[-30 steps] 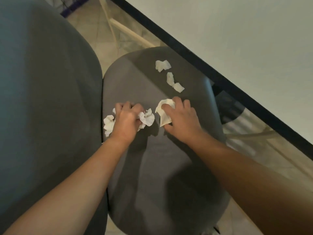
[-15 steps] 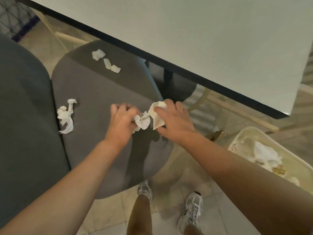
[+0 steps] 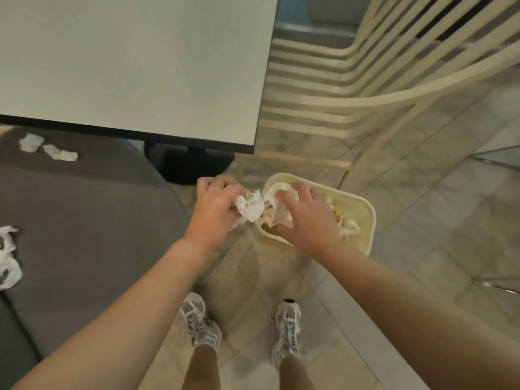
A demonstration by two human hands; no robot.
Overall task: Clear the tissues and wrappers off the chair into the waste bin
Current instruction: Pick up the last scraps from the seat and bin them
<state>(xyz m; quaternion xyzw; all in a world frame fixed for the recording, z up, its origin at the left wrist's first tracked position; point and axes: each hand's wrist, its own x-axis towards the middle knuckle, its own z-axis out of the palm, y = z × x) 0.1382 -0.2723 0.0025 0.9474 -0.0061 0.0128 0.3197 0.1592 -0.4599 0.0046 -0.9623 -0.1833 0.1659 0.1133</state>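
My left hand (image 3: 215, 208) is shut on a crumpled white tissue (image 3: 250, 208), held just left of the cream waste bin (image 3: 363, 218) on the floor. My right hand (image 3: 306, 218) hovers over the bin's near left corner and grips a pale wrapper (image 3: 277, 205). The bin holds several scraps of paper. On the grey chair seat (image 3: 84, 220) at the left lie small white tissue pieces (image 3: 47, 149) near the far edge and a larger crumpled tissue (image 3: 8, 257) at the left frame edge.
A white table top (image 3: 135, 63) with a dark rim overhangs the chair, its black pedestal base (image 3: 191, 164) beside the bin. Cream slatted chairs (image 3: 365, 80) stand at the upper right. My two sneakers (image 3: 242, 327) stand on the tiled floor below.
Both hands have carried the tissue and the wrapper off the chair seat to the right, reaching the waste bin. My view has swung right, leaving the chair at the left.
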